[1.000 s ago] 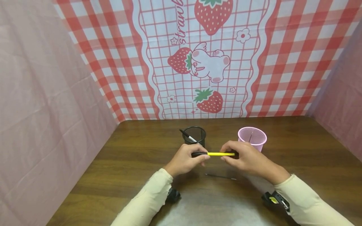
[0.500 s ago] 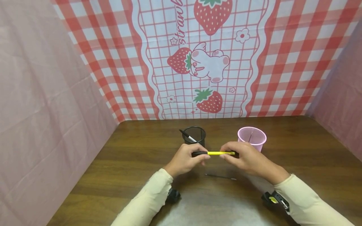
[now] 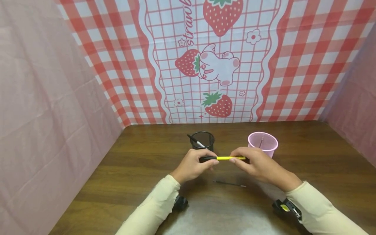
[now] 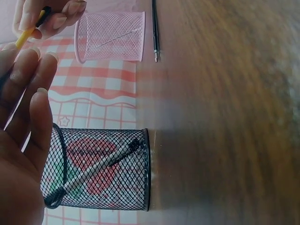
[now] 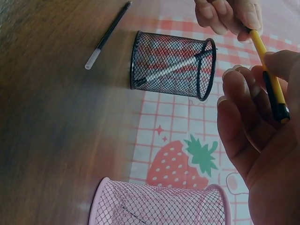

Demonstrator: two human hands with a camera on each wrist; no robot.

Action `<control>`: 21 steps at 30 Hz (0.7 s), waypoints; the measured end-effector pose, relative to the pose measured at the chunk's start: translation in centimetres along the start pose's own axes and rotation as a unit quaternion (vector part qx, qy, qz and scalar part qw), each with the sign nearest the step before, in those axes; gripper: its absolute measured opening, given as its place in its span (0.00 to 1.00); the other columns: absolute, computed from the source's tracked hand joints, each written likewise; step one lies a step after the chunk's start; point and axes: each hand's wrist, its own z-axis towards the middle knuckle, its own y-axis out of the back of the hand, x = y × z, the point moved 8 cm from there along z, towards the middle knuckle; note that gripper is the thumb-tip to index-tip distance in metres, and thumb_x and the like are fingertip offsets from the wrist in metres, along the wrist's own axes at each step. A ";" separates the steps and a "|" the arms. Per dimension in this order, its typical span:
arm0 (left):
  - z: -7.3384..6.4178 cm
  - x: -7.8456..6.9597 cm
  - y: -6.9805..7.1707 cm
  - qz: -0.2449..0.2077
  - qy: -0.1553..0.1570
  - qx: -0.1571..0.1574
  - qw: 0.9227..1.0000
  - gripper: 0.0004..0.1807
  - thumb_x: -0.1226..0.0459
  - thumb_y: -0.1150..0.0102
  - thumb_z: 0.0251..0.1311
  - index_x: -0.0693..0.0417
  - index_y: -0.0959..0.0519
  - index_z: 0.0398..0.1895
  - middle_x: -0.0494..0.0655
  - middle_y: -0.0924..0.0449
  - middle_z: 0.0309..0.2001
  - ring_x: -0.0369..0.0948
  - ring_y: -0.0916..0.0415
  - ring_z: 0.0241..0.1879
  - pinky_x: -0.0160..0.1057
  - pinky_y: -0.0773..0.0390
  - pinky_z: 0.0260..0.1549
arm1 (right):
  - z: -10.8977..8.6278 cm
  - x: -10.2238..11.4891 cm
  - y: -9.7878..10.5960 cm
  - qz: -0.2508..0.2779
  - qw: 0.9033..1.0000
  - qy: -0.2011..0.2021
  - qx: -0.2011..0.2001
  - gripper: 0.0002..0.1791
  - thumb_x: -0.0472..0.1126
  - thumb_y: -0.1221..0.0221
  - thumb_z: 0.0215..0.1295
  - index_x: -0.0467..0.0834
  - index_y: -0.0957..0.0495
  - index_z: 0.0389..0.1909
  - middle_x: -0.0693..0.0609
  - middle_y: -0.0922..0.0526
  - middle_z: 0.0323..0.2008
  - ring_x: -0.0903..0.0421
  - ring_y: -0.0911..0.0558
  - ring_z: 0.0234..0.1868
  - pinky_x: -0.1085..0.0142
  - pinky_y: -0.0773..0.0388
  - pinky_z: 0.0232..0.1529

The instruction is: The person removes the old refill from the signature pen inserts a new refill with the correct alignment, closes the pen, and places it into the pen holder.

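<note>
A yellow-and-black pen (image 3: pixel 223 158) is held level between both hands above the table. My left hand (image 3: pixel 192 164) pinches its black end between thumb and fingers. On the yellow barrel, my right hand (image 3: pixel 259 164) grips with the thumb and fingers; the right wrist view shows the pen's black clip (image 5: pixel 270 91) beside that thumb. Beneath the hands, a thin dark pen refill (image 3: pixel 229 183) with a pale end lies on the table. My fingers cover part of the pen at both ends.
Behind my left hand stands a black mesh pen cup (image 4: pixel 147 168) with a black-and-white pen (image 4: pixel 91 172) leaning in it. A pink mesh cup (image 3: pixel 268 152) behind my right hand contains a thin stick-like item (image 3: pixel 260 142). A strawberry-print cloth (image 3: pixel 217 65) hangs at the table's back edge.
My right thumb has shifted slightly left along the yellow barrel, and the pen sits a touch higher in view. My left hand keeps its grip; the refill and cups stay put.
</note>
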 end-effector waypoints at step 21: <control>0.0 3.4 0.7 -0.017 -0.006 -0.025 1.000 0.09 0.67 0.35 0.65 0.59 0.16 0.47 0.50 0.14 0.31 0.47 0.16 0.24 0.37 0.17 0.26 | 0.1 -0.4 0.7 -0.011 0.999 -0.024 -0.023 0.09 0.32 0.31 0.60 0.47 0.17 0.38 0.65 0.21 0.29 0.68 0.28 0.25 0.72 0.29 0.25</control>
